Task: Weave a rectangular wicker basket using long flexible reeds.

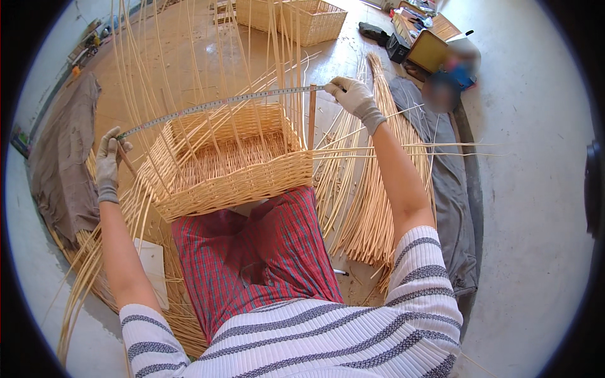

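Observation:
A half-woven wicker basket rests in front of me above my knees, its long upright stakes rising from the far and left sides. Stretched across its top from left to right is a measuring tape. My left hand, in a pale work glove, pinches the tape's left end beside a wooden corner post. Also gloved, my right hand closes on the tape's other end, just past the right corner post. Whether a tape case sits inside my right fingers is hidden.
A thick bundle of peeled willow rods lies on the floor to the right, beside a grey cloth. Loose rods stick out at the lower left. Finished wicker baskets stand at the back. Another person appears at the upper right.

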Demonstrator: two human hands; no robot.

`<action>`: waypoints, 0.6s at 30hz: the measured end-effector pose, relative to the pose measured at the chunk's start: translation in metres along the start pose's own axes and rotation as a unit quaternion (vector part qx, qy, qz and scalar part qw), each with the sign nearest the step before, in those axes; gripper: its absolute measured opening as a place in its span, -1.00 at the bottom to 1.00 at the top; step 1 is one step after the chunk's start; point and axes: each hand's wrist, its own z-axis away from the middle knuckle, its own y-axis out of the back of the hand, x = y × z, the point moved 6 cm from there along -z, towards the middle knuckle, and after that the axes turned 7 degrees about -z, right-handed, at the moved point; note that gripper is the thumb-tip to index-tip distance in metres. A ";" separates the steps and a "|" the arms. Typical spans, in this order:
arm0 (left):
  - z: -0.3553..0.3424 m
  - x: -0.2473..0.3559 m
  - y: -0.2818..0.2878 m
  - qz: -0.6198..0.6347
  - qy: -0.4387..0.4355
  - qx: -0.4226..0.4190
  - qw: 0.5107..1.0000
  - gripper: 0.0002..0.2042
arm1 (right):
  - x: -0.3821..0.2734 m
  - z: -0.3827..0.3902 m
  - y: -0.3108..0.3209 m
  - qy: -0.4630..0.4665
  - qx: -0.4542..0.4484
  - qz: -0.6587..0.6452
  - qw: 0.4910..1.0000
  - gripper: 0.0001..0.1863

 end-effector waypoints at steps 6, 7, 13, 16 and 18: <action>-0.002 -0.002 -0.006 -0.027 -0.033 0.033 0.999 -0.72 | -0.034 0.015 -0.027 0.051 0.030 0.149 0.987 -0.49; -0.002 -0.005 -0.008 -0.007 -0.016 0.010 1.000 -0.73 | -0.035 0.016 -0.033 0.038 0.035 0.181 0.982 -0.47; -0.006 -0.013 -0.003 -0.079 -0.069 -0.022 0.994 -0.75 | -0.019 0.000 -0.061 0.022 -0.001 0.130 0.991 -0.46; -0.009 -0.019 0.006 -0.077 -0.078 -0.016 0.994 -0.74 | -0.016 -0.003 -0.058 0.062 0.017 0.141 0.988 -0.48; -0.012 -0.024 0.014 -0.073 -0.064 0.000 0.995 -0.74 | -0.020 -0.001 -0.056 0.055 0.007 0.136 0.989 -0.47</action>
